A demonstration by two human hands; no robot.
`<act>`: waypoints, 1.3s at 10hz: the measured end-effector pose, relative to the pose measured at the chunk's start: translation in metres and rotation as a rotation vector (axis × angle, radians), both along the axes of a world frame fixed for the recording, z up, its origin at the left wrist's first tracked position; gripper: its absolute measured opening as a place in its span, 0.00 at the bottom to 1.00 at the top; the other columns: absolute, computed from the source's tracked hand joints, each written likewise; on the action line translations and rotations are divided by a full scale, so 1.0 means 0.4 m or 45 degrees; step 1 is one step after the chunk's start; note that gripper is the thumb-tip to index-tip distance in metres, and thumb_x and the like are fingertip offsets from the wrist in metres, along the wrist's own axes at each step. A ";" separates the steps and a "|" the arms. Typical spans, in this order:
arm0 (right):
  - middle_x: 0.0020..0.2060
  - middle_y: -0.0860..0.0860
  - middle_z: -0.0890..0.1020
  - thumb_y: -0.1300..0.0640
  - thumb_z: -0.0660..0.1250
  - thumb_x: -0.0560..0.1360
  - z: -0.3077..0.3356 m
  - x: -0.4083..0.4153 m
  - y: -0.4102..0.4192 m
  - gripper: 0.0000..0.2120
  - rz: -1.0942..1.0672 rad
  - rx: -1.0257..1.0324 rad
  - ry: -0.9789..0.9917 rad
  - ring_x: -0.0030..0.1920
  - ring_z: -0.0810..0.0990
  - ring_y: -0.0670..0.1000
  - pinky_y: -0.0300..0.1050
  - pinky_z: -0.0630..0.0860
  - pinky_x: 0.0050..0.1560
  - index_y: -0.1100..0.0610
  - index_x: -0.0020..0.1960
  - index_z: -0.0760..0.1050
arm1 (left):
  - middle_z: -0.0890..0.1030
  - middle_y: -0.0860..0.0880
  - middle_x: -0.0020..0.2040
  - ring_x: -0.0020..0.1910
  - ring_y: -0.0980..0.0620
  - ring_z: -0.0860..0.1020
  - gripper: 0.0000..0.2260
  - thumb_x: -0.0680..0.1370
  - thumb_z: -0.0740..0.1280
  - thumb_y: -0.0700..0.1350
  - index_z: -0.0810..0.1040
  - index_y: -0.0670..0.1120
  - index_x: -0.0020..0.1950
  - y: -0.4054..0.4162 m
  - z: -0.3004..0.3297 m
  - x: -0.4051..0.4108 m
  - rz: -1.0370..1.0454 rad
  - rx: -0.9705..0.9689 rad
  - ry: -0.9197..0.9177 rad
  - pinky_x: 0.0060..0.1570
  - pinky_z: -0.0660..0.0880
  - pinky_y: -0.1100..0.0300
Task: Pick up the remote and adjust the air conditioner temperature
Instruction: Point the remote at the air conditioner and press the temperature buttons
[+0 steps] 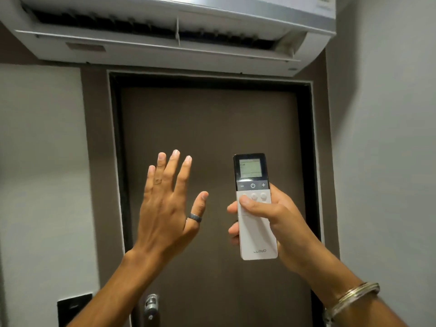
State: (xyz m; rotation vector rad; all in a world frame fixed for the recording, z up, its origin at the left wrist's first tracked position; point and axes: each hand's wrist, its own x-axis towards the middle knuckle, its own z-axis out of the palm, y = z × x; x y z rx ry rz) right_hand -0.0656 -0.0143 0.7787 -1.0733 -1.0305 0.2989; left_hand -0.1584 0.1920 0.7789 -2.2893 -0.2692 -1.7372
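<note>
Remote up, pickup done, temperature adjustment under way!
The remote (254,206) is clamped in the right hand (271,218), thumb on a button under the air conditioner (165,31); left hand (165,204) empty, fingers (173,166) apart.

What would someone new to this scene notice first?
Probably the white remote, held upright in the right hand at centre right, thumb on its buttons. Beside it, the left hand is raised empty with fingers spread. Above both, the air conditioner hangs over a dark door.
</note>
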 end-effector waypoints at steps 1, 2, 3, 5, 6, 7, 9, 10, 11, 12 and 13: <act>0.44 0.58 0.88 0.52 0.69 0.75 0.017 -0.007 -0.009 0.16 -0.022 0.026 -0.019 0.34 0.86 0.59 0.52 0.85 0.35 0.58 0.60 0.74 | 0.55 0.44 0.85 0.85 0.44 0.48 0.33 0.82 0.57 0.60 0.58 0.45 0.84 -0.002 0.003 0.000 0.064 0.034 -0.034 0.84 0.48 0.43; 0.43 0.58 0.88 0.50 0.66 0.77 0.021 -0.011 -0.015 0.14 -0.025 0.029 -0.022 0.33 0.85 0.59 0.52 0.85 0.33 0.57 0.58 0.75 | 0.55 0.43 0.85 0.85 0.44 0.48 0.34 0.83 0.56 0.61 0.57 0.44 0.84 -0.004 0.003 0.002 0.116 0.053 -0.057 0.83 0.48 0.42; 0.44 0.63 0.87 0.50 0.63 0.83 0.026 -0.013 -0.019 0.10 -0.012 0.048 0.005 0.33 0.84 0.62 0.54 0.85 0.33 0.57 0.56 0.75 | 0.54 0.42 0.85 0.85 0.43 0.47 0.34 0.83 0.56 0.61 0.56 0.44 0.84 -0.008 0.007 0.006 0.132 0.063 -0.074 0.83 0.48 0.41; 0.43 0.64 0.86 0.51 0.60 0.85 0.027 -0.011 -0.017 0.10 -0.029 0.078 0.023 0.30 0.83 0.61 0.53 0.84 0.31 0.57 0.53 0.75 | 0.54 0.42 0.85 0.85 0.43 0.47 0.35 0.82 0.56 0.61 0.56 0.44 0.84 -0.018 0.016 0.018 0.100 0.073 -0.075 0.84 0.46 0.43; 0.42 0.63 0.86 0.51 0.60 0.85 0.028 -0.009 -0.012 0.10 -0.064 0.092 0.001 0.30 0.82 0.62 0.54 0.84 0.31 0.56 0.53 0.75 | 0.54 0.41 0.85 0.85 0.43 0.47 0.35 0.82 0.56 0.61 0.57 0.44 0.84 -0.021 0.018 0.021 0.099 0.081 -0.082 0.84 0.46 0.43; 0.42 0.66 0.85 0.52 0.61 0.85 0.032 -0.005 -0.009 0.10 -0.075 0.102 0.000 0.30 0.82 0.62 0.54 0.83 0.31 0.56 0.51 0.75 | 0.54 0.41 0.85 0.85 0.43 0.46 0.35 0.82 0.57 0.61 0.57 0.44 0.84 -0.021 0.020 0.024 0.103 0.080 -0.095 0.84 0.46 0.43; 0.42 0.60 0.87 0.48 0.61 0.83 0.034 0.011 -0.004 0.12 -0.030 0.083 -0.011 0.31 0.83 0.61 0.55 0.84 0.34 0.58 0.53 0.73 | 0.53 0.42 0.86 0.85 0.43 0.46 0.35 0.82 0.57 0.61 0.57 0.44 0.84 -0.015 0.023 0.034 0.109 0.065 -0.110 0.84 0.45 0.43; 0.42 0.60 0.87 0.47 0.61 0.82 0.035 0.017 -0.001 0.14 -0.034 0.074 -0.021 0.32 0.84 0.61 0.54 0.84 0.34 0.58 0.53 0.73 | 0.53 0.42 0.85 0.85 0.43 0.46 0.35 0.82 0.58 0.61 0.57 0.44 0.84 -0.012 0.024 0.037 0.107 0.065 -0.113 0.84 0.45 0.43; 0.42 0.58 0.88 0.45 0.62 0.79 0.037 0.025 0.001 0.17 -0.037 0.060 -0.033 0.31 0.84 0.59 0.53 0.85 0.33 0.60 0.55 0.73 | 0.54 0.41 0.85 0.85 0.43 0.46 0.35 0.82 0.57 0.61 0.57 0.44 0.84 -0.011 0.025 0.042 0.110 0.066 -0.118 0.84 0.45 0.43; 0.41 0.57 0.88 0.44 0.62 0.78 0.038 0.027 0.002 0.18 -0.045 0.050 -0.048 0.31 0.85 0.59 0.52 0.85 0.33 0.60 0.56 0.72 | 0.54 0.41 0.85 0.85 0.43 0.46 0.35 0.82 0.57 0.61 0.57 0.44 0.84 -0.011 0.026 0.044 0.104 0.062 -0.122 0.84 0.44 0.44; 0.42 0.58 0.88 0.44 0.62 0.78 0.040 0.028 0.003 0.17 -0.054 0.062 -0.068 0.32 0.85 0.60 0.53 0.84 0.33 0.58 0.54 0.73 | 0.54 0.41 0.85 0.85 0.43 0.47 0.35 0.82 0.57 0.61 0.58 0.43 0.84 -0.013 0.026 0.046 0.106 0.069 -0.122 0.84 0.44 0.45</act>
